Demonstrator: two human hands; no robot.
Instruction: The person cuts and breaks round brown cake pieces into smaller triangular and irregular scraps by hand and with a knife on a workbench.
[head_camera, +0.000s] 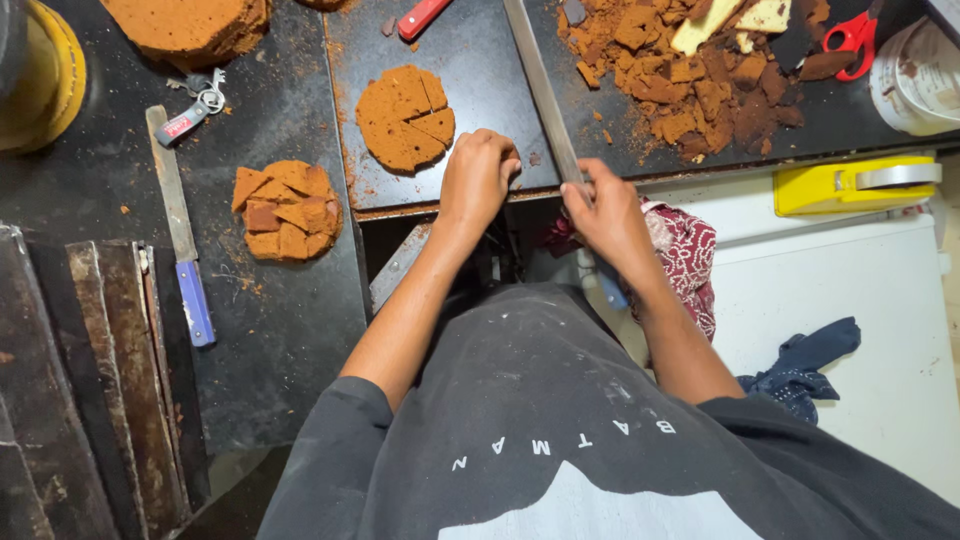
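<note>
Dark trays (300, 330) hold our brown cake. Our right hand (608, 212) squeezes the long knife (543, 92); our left hand (480, 178) curls, maybe pressing, beside the cut round cake (405, 118). Knife could slip and nick those close fingers.

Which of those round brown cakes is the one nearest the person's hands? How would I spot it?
Find the dark tray at the top centre of the black worktop. On it, just above the left hand, lies a flat round brown cake. Unlike the heaped cut pieces to its left, it keeps its disc shape, with wedges cut on one side.
</note>
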